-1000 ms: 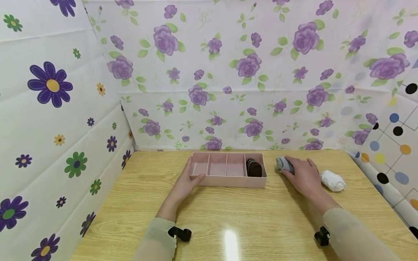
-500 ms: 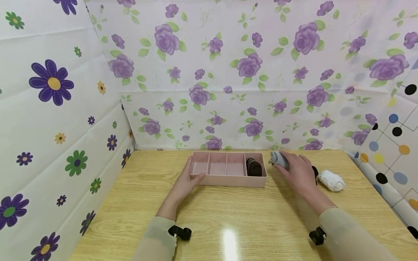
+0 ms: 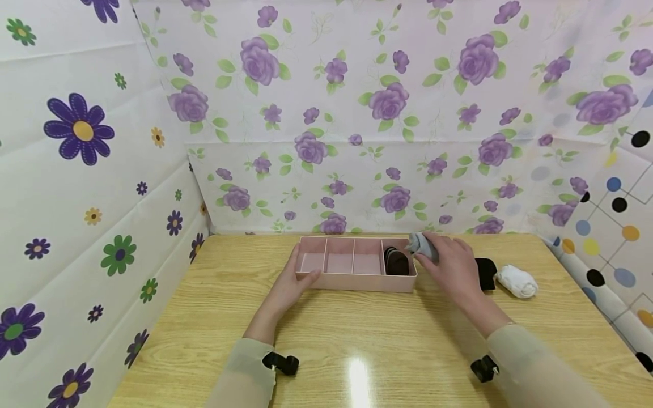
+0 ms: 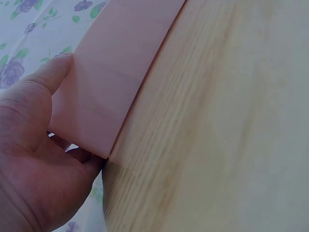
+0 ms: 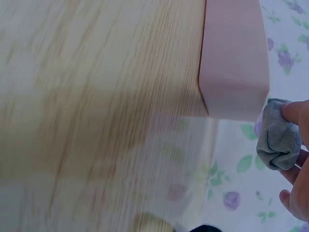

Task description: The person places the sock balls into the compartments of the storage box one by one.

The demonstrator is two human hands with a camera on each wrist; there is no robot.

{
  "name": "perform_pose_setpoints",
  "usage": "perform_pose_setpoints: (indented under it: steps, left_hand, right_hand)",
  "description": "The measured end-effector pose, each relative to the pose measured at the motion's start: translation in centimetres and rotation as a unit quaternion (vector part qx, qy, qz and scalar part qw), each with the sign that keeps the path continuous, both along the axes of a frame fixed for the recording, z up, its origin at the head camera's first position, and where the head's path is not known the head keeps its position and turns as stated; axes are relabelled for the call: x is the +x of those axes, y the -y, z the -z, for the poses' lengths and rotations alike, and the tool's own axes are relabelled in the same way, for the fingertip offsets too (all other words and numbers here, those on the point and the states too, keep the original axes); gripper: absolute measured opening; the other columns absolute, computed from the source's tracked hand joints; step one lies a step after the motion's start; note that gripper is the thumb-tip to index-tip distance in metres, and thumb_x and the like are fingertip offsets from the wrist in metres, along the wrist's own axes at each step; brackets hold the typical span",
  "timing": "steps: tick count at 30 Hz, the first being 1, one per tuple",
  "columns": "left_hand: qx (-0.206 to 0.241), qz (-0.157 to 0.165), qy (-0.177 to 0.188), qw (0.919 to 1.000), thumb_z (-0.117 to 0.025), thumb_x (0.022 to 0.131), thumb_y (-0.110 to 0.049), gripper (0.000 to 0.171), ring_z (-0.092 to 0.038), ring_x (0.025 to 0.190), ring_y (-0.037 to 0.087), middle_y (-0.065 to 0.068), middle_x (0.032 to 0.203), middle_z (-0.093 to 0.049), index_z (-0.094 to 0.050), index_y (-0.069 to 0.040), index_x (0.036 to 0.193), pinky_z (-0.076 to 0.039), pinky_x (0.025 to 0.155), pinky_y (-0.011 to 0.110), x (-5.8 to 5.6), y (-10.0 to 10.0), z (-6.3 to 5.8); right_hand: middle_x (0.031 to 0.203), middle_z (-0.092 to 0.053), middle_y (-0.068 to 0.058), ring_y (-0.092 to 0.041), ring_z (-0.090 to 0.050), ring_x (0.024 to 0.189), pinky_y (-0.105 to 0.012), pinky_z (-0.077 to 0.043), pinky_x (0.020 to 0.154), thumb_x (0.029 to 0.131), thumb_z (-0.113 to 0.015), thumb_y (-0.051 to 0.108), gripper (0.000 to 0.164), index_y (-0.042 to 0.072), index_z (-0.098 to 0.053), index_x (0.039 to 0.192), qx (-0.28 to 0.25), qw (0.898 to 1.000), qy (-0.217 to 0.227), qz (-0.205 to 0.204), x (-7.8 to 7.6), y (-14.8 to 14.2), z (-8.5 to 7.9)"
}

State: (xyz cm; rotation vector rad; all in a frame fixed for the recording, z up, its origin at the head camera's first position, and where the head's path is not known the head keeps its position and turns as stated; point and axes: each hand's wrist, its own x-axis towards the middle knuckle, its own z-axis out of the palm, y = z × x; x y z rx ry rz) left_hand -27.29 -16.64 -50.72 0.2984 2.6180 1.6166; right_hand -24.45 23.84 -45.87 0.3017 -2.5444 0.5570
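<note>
A pink box (image 3: 357,283) with several compartments in a row stands toward the back of the table. My left hand (image 3: 285,288) holds its left end, thumb on the front wall (image 4: 101,92) and fingers round the end. In its rightmost compartment sits a dark brown rolled sock (image 3: 397,263) with pale stripes; the other compartments hold nothing. My right hand (image 3: 453,271) pinches a grey rolled sock (image 3: 422,247) between thumb and fingers, at the box's right rim. In the right wrist view, that grey sock (image 5: 278,140) appears raised just beyond the box's end.
Right of my right hand lie a black rolled sock (image 3: 486,273), partly hidden by the hand, and a white rolled sock (image 3: 517,281). Flowered cloth (image 3: 326,113) hangs behind the wooden table (image 3: 398,340) and at its sides.
My right hand has carried the grey sock leftward to the box's right rim, uncovering the black sock behind it. The left hand and box have stayed put.
</note>
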Motion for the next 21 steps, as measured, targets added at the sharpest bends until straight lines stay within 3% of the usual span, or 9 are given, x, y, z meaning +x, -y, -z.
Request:
perform_pose_setpoints:
  steps: [12,21]
  left_hand:
    - [0.001,0.003,0.001,1.0,-0.075,0.106,-0.046,0.107,-0.017,0.166,0.046,0.017,0.183,-0.012,-0.001,-0.023,0.18,-0.015,0.132,0.064,0.0,0.1,0.0]
    - [-0.003,0.0,0.005,1.0,-0.074,0.107,-0.045,0.105,-0.018,0.166,0.045,0.015,0.184,-0.012,0.0,-0.026,0.18,-0.016,0.133,0.063,0.1,0.0,0.0]
  right_hand:
    - [0.136,-0.073,-0.022,-0.044,-0.068,0.12,-0.064,-0.037,0.121,0.103,-0.082,0.03,0.058,0.007,-0.063,0.153,-0.005,0.999,0.039,0.004,-0.4,2.7,-0.2]
    - [0.138,-0.073,-0.02,-0.043,-0.069,0.121,-0.063,-0.04,0.119,0.101,-0.084,0.029,0.058,0.006,-0.065,0.151,-0.019,0.999,0.034,-0.006,-0.5,4.4,-0.7]
